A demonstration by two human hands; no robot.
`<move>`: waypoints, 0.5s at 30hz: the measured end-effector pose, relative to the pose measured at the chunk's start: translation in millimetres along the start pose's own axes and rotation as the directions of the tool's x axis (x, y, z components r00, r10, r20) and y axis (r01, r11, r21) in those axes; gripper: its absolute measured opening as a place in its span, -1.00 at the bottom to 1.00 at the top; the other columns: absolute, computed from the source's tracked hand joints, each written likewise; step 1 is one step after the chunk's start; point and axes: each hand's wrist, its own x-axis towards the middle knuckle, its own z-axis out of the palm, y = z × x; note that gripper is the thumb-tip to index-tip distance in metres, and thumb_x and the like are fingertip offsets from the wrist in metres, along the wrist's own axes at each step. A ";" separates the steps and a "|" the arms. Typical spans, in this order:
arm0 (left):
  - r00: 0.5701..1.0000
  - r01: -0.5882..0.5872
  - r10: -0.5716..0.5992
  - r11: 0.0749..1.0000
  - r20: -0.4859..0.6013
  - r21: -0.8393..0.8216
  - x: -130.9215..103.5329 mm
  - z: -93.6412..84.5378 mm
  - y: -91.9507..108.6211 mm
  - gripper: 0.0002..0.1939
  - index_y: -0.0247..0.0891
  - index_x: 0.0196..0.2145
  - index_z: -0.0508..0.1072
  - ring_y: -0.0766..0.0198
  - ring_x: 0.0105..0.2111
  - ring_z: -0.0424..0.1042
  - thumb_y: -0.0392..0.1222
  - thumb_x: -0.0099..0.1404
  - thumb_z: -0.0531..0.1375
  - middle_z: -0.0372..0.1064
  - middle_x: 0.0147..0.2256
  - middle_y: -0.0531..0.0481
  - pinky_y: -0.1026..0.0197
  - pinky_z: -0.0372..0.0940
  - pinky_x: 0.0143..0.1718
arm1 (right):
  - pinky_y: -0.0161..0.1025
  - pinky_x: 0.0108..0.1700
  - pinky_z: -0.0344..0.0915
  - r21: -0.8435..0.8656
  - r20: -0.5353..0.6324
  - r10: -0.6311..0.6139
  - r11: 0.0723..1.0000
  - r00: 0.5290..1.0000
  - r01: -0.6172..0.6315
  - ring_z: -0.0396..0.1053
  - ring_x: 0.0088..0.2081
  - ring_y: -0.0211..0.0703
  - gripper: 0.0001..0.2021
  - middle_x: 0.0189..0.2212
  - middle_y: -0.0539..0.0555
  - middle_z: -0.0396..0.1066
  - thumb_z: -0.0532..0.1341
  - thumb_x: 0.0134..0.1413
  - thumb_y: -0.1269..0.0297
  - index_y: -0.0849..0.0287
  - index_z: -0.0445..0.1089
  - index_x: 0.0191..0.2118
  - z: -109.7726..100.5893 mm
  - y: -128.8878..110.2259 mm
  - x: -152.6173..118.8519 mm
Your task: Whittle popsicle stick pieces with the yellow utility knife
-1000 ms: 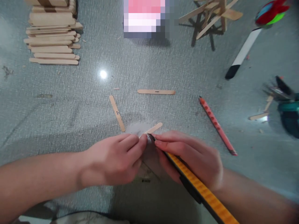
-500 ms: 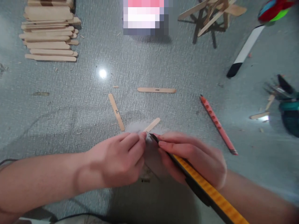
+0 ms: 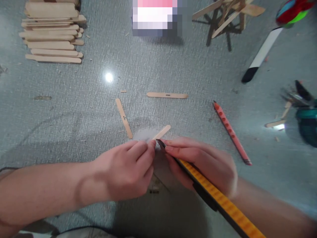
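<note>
Between its fingertips my left hand [image 3: 131,168] pinches a wooden craft stick [image 3: 162,132], whose rounded far end sticks out to the upper right. My right hand [image 3: 200,162] is closed around a yellow and black utility knife [image 3: 210,188]. The knife's dark blade tip is at the stick, close by my left fingertips; whether it touches the wood is hard to make out. Just beyond my hands, two more craft sticks lie flat: a slanted one [image 3: 124,118] and a level one [image 3: 167,95], each with a small dark mark or notch near its middle.
A pile of craft sticks [image 3: 52,44] is at the upper left. A red pencil [image 3: 231,132] lies to the right, below a black-and-white stick-like item [image 3: 262,54]. Teal-handled pliers [image 3: 307,115] sit at the right edge. A craft-stick structure [image 3: 230,15] stands at the back.
My right hand has moved slightly left and up, bringing the knife blade closer to the held stick. My left hand and its stick stay nearly still.
</note>
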 end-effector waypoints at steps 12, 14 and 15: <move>0.999 0.039 -0.039 0.999 -0.020 0.010 -1.4 2.2 3.4 -0.76 -0.50 -0.20 0.52 0.19 -0.24 0.51 -0.40 0.45 0.05 0.56 -0.19 -0.22 0.18 0.52 -0.22 | -0.27 -0.47 0.46 -0.104 -0.054 -0.148 0.984 0.987 0.142 0.43 -0.57 -0.25 -0.84 -0.51 -0.06 0.49 0.18 0.36 0.30 -0.01 0.47 -0.27 -1.2 7.0 -7.4; 1.000 0.025 -0.025 1.000 -0.004 0.005 -1.7 2.2 1.7 -0.74 -0.50 -0.21 0.52 0.20 -0.25 0.51 -0.40 0.46 0.03 0.56 -0.21 -0.22 0.18 0.51 -0.25 | -0.28 -0.51 0.43 -0.037 -0.005 -0.040 0.999 0.999 0.040 0.38 -0.62 -0.25 -0.73 -0.63 -0.07 0.40 0.14 0.41 0.24 0.02 0.45 -0.37 -1.8 4.9 -5.2; 1.000 0.019 -0.019 1.000 -0.001 0.008 -1.6 2.0 1.2 -0.74 -0.51 -0.21 0.52 0.19 -0.26 0.51 -0.41 0.45 0.03 0.56 -0.21 -0.22 0.18 0.51 -0.27 | -0.27 -0.51 0.44 -0.010 0.006 0.011 1.000 1.000 -0.011 0.39 -0.62 -0.24 -0.69 -0.65 -0.06 0.39 0.12 0.42 0.23 0.03 0.43 -0.41 -2.1 3.7 -4.0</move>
